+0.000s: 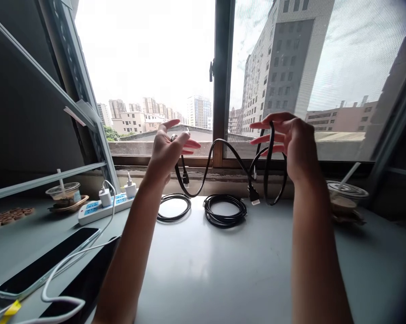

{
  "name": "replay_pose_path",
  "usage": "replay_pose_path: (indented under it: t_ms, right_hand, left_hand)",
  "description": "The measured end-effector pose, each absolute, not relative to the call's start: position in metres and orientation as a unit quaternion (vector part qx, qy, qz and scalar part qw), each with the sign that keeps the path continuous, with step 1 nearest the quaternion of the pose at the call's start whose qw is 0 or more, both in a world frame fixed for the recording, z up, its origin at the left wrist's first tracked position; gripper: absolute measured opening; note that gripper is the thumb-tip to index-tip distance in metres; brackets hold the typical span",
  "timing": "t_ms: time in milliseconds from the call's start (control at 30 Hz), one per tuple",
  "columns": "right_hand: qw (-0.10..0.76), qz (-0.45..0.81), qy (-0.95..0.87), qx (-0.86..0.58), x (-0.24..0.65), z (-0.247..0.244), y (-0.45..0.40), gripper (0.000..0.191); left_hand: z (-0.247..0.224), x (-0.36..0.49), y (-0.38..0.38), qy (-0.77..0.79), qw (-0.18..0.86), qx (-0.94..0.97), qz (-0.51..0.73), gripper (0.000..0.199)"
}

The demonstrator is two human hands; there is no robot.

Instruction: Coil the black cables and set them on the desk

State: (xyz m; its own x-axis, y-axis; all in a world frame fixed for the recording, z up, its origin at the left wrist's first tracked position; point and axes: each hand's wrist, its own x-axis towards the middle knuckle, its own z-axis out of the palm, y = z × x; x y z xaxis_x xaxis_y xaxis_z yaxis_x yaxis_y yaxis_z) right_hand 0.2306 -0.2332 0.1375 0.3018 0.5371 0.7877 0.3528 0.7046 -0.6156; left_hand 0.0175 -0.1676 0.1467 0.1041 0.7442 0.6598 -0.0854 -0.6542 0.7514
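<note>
At left on the smooth grey desk [206,270], before a window [221,67], a lidded plastic cup [64,193] holds something brownish beside a white power strip [105,208]. The left hand [167,150] holds a slack black cable [219,140], its exact pinch unclear; a thin coil [172,219] and a thicker coil [225,221] lie on the desk. The right hand [292,141], fingers extended, carries the cable's loops above the desk. Farther right, a second plastic cup [345,195] holds a brown drink.

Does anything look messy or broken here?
Nothing looks spilled or broken. The messiest thing is the black cable up at the left hand and right hand: it hangs in loose, wavy loops with plugs dangling, while the left coil and right coil lie neatly round on the table.
</note>
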Motion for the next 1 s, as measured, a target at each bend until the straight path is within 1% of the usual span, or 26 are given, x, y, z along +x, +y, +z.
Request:
replay_pose_path:
  t_ms: [133, 200, 300, 333, 433, 467, 533, 600, 667, 767, 900, 1000]
  right_hand:
    - [0.689, 0.016, -0.599, -0.408, 0.225, 0.137, -0.23, 0.019]
    - [0.673, -0.005, -0.619, -0.405, 0.223, 0.136, -0.23, 0.013]
    - [0.664, -0.029, -0.646, -0.374, 0.222, 0.136, -0.229, 0.013]
    - [0.662, -0.035, -0.656, -0.36, 0.222, 0.136, -0.229, 0.014]
    - [0.643, -0.043, -0.688, -0.333, 0.221, 0.135, -0.228, 0.022]
    - [0.634, -0.045, -0.697, -0.331, 0.22, 0.135, -0.227, 0.024]
    - [0.62, -0.053, -0.709, -0.331, 0.22, 0.136, -0.227, 0.024]
    - [0.616, -0.063, -0.71, -0.335, 0.219, 0.136, -0.228, 0.022]
    - [0.621, -0.067, -0.706, -0.334, 0.218, 0.136, -0.23, 0.02]
    - [0.632, -0.06, -0.706, -0.314, 0.216, 0.136, -0.23, 0.018]
    - [0.629, -0.043, -0.713, -0.308, 0.214, 0.136, -0.228, 0.017]
    - [0.614, -0.018, -0.723, -0.317, 0.211, 0.134, -0.226, 0.018]
  left_hand:
    - [0.149, 0.007, -0.176, 0.242, 0.348, 0.73, 0.536, 0.062]
    - [0.148, 0.004, -0.176, 0.248, 0.344, 0.753, 0.503, 0.061]
    - [0.147, 0.003, -0.174, 0.275, 0.345, 0.775, 0.452, 0.057]
    - [0.147, 0.003, -0.174, 0.283, 0.362, 0.781, 0.424, 0.06]
    - [0.147, 0.003, -0.18, 0.272, 0.445, 0.782, 0.34, 0.078]
    - [0.147, 0.004, -0.182, 0.257, 0.469, 0.778, 0.331, 0.082]
    - [0.146, 0.008, -0.185, 0.222, 0.503, 0.761, 0.344, 0.084]
    - [0.145, 0.014, -0.185, 0.189, 0.539, 0.73, 0.375, 0.08]
    - [0.144, 0.021, -0.184, 0.159, 0.582, 0.687, 0.406, 0.072]
    - [0.145, 0.027, -0.183, 0.132, 0.638, 0.618, 0.44, 0.051]
    - [0.15, 0.024, -0.182, 0.124, 0.683, 0.561, 0.451, 0.02]
    - [0.152, 0.02, -0.181, 0.132, 0.696, 0.551, 0.441, 0.014]
